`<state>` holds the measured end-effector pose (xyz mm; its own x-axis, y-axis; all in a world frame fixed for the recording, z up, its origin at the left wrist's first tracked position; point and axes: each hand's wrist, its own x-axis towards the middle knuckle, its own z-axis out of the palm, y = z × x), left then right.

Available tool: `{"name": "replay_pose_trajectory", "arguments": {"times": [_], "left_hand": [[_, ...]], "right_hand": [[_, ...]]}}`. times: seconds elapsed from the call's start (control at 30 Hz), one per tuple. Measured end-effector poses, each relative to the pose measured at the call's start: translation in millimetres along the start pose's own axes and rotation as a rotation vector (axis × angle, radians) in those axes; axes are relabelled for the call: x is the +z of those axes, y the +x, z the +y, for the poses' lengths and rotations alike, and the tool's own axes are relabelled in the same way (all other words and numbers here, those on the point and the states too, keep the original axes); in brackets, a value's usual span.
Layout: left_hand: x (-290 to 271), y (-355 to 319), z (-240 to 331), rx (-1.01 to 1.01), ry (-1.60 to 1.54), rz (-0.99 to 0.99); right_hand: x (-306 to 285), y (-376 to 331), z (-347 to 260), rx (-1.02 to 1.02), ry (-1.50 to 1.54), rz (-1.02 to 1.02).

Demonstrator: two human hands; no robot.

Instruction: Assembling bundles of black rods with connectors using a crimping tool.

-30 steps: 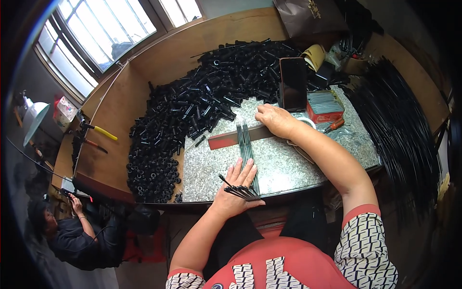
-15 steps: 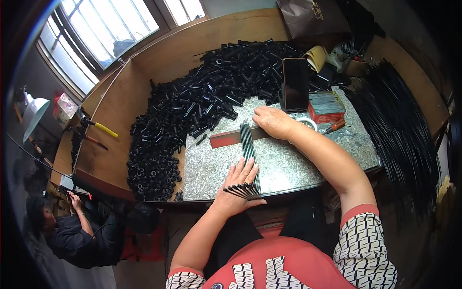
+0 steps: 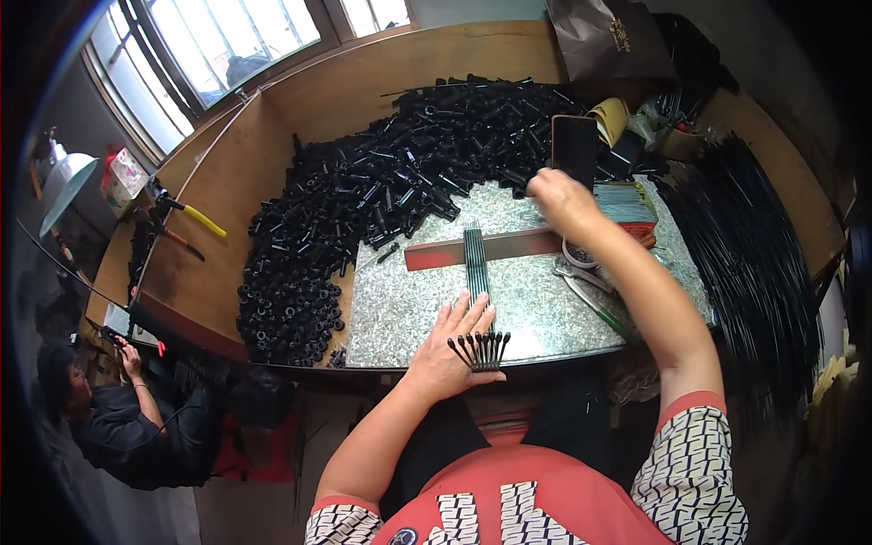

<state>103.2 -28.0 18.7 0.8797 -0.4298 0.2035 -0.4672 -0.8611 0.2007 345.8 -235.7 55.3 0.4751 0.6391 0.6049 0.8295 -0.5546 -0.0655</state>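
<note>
Head view: right hand [image 3: 561,202] has been lifted off the red bar [image 3: 509,245] since 0.5 s ago, now up by the dark phone [image 3: 574,150]; grip can't be told. Left hand [image 3: 447,350] kept flat, fingers spread, pressed on black rods [image 3: 476,300] at near edge of stone surface [image 3: 400,309].

Dark phone [image 3: 574,150], screen blank, propped upright at the table's far side. Brown bag [image 3: 601,36] behind it. Small red-and-white box [image 3: 124,177] far left, by the window.

A row of thin black rods [image 3: 477,300] lies flat and parallel, pinned under the left hand [image 3: 450,350], their knobbed ends fanned just beside its fingers, well below the right hand [image 3: 561,202].
</note>
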Motion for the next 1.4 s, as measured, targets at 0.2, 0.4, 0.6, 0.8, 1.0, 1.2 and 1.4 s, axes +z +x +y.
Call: {"name": "replay_pose_trajectory", "arguments": {"times": [0.2, 0.4, 0.6, 0.8, 1.0, 1.2, 1.4], "left_hand": [[1, -1, 1, 0.007, 0.004, 0.052], [1, -1, 1, 0.023, 0.014, 0.050], [-2, -1, 3, 0.014, 0.004, 0.060], [2, -2, 1, 0.015, 0.067, 0.031], [3, -2, 1, 0.025, 0.031, 0.044], [1, -1, 1, 0.014, 0.029, 0.035], [2, -1, 1, 0.009, 0.065, 0.022]], "right_hand": [[-73, -36, 75, 0.365, -0.569, -0.485], [-72, -63, 95, 0.428, -0.559, -0.547], [-84, -69, 85, 0.427, -0.505, -0.474], [-93, -64, 80, 0.427, -0.490, -0.550], [-93, -69, 82, 0.435, -0.498, -0.525], [-83, -45, 45, 0.322, -0.320, -0.250], [-14, -13, -13, 0.022, -0.062, -0.232]]}}
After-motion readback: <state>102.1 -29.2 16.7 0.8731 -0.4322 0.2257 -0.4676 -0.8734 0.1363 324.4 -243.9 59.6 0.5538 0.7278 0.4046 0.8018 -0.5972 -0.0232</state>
